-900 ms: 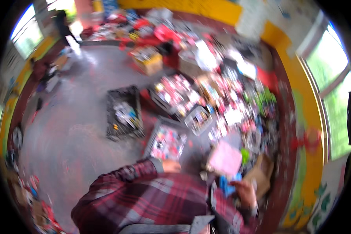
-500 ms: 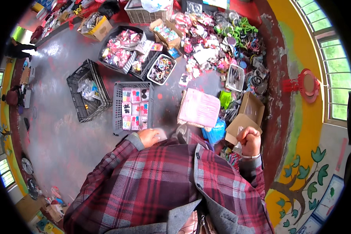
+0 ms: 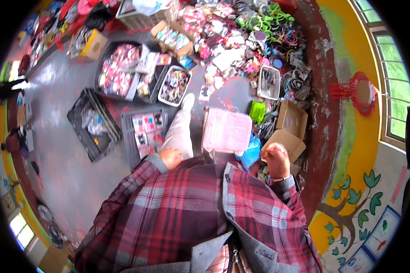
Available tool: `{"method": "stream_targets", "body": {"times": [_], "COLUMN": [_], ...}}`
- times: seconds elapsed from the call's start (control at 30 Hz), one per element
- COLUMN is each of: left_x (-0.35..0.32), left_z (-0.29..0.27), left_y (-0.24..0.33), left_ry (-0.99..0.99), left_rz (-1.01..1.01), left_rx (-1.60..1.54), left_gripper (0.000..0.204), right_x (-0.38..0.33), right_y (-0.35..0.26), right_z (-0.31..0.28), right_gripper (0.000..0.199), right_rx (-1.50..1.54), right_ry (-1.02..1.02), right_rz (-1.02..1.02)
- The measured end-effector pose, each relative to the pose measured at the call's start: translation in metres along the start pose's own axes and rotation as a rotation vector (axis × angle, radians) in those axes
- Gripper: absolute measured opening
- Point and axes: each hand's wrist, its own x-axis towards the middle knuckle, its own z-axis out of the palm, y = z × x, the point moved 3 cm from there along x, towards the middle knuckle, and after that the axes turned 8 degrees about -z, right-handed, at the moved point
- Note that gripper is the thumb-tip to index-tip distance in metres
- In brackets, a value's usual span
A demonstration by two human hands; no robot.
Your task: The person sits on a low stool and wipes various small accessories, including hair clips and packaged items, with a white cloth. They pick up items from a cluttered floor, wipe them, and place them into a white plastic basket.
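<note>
While the right hand (image 3: 276,159) has risen, fingers pinched shut beside the brown box (image 3: 284,142), the left hand (image 3: 171,158) rests curled, grip unclear, near the pink tray (image 3: 227,131)

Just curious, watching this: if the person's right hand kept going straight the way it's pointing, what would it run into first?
Most likely the brown cardboard box: the right hand already sits at its near edge, fingers aimed at it. Depth is hard to judge here.
</note>
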Motion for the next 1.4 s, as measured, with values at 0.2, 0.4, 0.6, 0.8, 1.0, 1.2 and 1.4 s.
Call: {"method": "stream_targets", "body": {"times": [0.2, 0.4, 0.6, 0.8, 1.0, 1.2, 1.4], "left_x": [0.066, 0.094, 0.148, 0.202, 0.237, 0.285, 0.299], "left_z": [-0.115, -0.231, -0.241, -0.202, -0.197, -0.121, -0.112], "left_y": [-0.051, -0.055, -0.050, -0.044, -0.030, -0.058, 0.043], "left_ry": [-0.063, -0.101, -0.149, -0.280, -0.293, -0.089, -0.402], "left_rz": [0.040, -0.221, -0.135, -0.044, -0.139, -0.306, -0.234], "left_rx": [0.074, 0.146, 0.286, 0.284, 0.217, 0.060, -0.429], "left_gripper": [0.029, 0.031, 0.036, 0.035, 0.028, 0.022, 0.025], "right_x": [0.096, 0.171, 0.232, 0.260, 0.296, 0.355, 0.383], "right_y": [-0.006, -0.009, 0.038, 0.091, 0.118, 0.105, 0.050], "right_z": [0.068, 0.151, 0.178, 0.144, 0.091, 0.032, -0.044], "right_gripper": [0.023, 0.032, 0.042, 0.047, 0.041, 0.036, 0.031], "right_rx": [-0.281, -0.979, -1.542, -1.895, -2.064, -1.949, -1.476], "right_ry": [-0.226, -0.651, -0.709, -0.768, -0.827, -1.146, -1.749], "right_rz": [0.131, -0.051, 0.012, 0.217, 0.127, 0.157, 0.528]}}
